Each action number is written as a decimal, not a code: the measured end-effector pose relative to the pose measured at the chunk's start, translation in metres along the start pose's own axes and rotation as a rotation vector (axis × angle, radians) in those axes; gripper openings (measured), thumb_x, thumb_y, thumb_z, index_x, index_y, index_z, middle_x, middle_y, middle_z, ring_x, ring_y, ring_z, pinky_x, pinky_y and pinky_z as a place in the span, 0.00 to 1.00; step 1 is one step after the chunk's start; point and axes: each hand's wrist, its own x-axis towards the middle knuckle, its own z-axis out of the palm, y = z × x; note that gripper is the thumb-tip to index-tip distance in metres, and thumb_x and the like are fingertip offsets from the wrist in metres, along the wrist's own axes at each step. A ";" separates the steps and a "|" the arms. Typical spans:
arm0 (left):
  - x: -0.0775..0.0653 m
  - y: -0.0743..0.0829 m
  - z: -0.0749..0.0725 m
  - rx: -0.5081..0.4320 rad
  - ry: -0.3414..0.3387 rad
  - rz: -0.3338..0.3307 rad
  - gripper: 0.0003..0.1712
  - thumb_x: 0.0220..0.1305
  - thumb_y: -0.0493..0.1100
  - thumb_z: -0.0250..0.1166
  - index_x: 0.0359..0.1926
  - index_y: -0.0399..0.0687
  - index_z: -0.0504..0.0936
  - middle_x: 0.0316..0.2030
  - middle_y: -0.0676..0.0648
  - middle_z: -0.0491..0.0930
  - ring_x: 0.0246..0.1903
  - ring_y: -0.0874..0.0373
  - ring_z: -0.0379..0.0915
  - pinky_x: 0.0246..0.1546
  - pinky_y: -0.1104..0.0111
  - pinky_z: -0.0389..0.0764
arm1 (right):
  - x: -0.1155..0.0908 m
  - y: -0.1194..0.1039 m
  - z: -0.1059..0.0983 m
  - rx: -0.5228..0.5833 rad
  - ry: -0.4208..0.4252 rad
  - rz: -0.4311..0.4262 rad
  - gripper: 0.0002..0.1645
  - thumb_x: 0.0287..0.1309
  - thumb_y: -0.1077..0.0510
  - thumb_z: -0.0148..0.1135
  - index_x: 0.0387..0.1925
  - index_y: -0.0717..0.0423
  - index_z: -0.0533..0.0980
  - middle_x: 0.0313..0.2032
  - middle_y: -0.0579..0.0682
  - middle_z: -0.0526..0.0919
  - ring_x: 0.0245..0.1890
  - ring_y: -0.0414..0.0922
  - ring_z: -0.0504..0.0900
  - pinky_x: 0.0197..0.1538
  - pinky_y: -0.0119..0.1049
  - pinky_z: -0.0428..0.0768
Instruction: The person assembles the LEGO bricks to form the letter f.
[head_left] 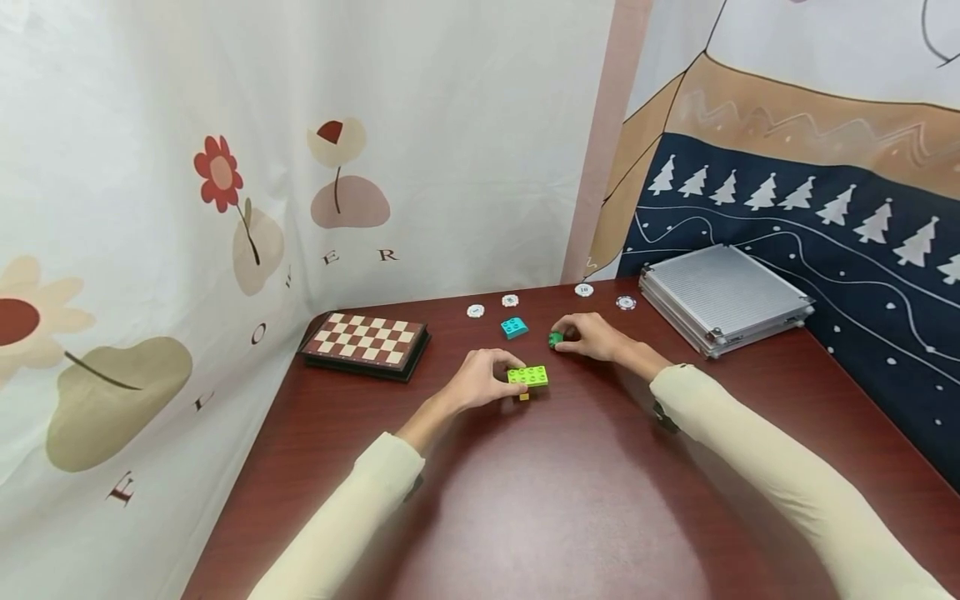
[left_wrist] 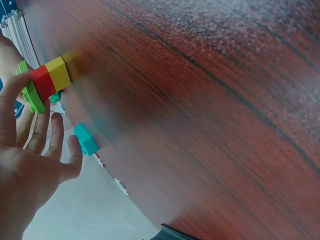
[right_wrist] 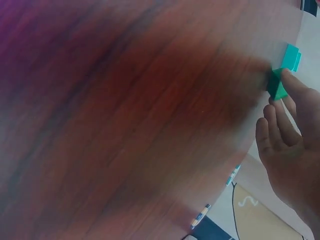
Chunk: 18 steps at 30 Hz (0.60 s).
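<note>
Here, both hands are occupied over the middle of the worktop (head_left: 570, 492). The left hand (head_left: 480, 379) pinches a lime green brick (head_left: 528, 377) at its left end between thumb and fingers, the other fingers loosely spread. Under that brick, in the left wrist view, a red brick (left_wrist: 43, 83) joins on, with a yellow brick (left_wrist: 58, 73) below the red one; whether this stack touches the surface I cannot tell.

Farther off and to the right, the right hand (head_left: 592, 336) has its thumb and fingertips closed about a small dark green brick (head_left: 555, 339), low at the worktop, its remaining fingers slightly bent. Whether that piece is lifted is unclear.

A turquoise brick (head_left: 513, 327) lies studs up just left of the dark green one, beyond the lime green one. Along the far edge lie four round chips (head_left: 476, 311), two to the left and two to the right. A chequered board (head_left: 367, 340) sits at far left, and a silver ribbed case (head_left: 723, 296) lies flat at far right.
</note>
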 end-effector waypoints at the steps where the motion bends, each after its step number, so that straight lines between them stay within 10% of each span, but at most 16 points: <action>1: 0.000 0.000 0.000 0.006 -0.001 -0.002 0.18 0.59 0.48 0.80 0.50 0.51 0.90 0.45 0.53 0.87 0.39 0.61 0.79 0.41 0.67 0.80 | -0.001 0.000 0.000 0.010 0.002 -0.002 0.18 0.64 0.58 0.74 0.52 0.62 0.83 0.44 0.55 0.88 0.47 0.49 0.85 0.53 0.48 0.83; 18: -0.002 -0.003 0.003 -0.006 0.014 -0.002 0.18 0.60 0.48 0.79 0.50 0.52 0.89 0.42 0.54 0.87 0.39 0.60 0.79 0.41 0.66 0.81 | -0.010 0.001 -0.002 0.027 0.003 -0.002 0.25 0.60 0.57 0.77 0.55 0.65 0.82 0.48 0.59 0.87 0.50 0.52 0.86 0.55 0.49 0.83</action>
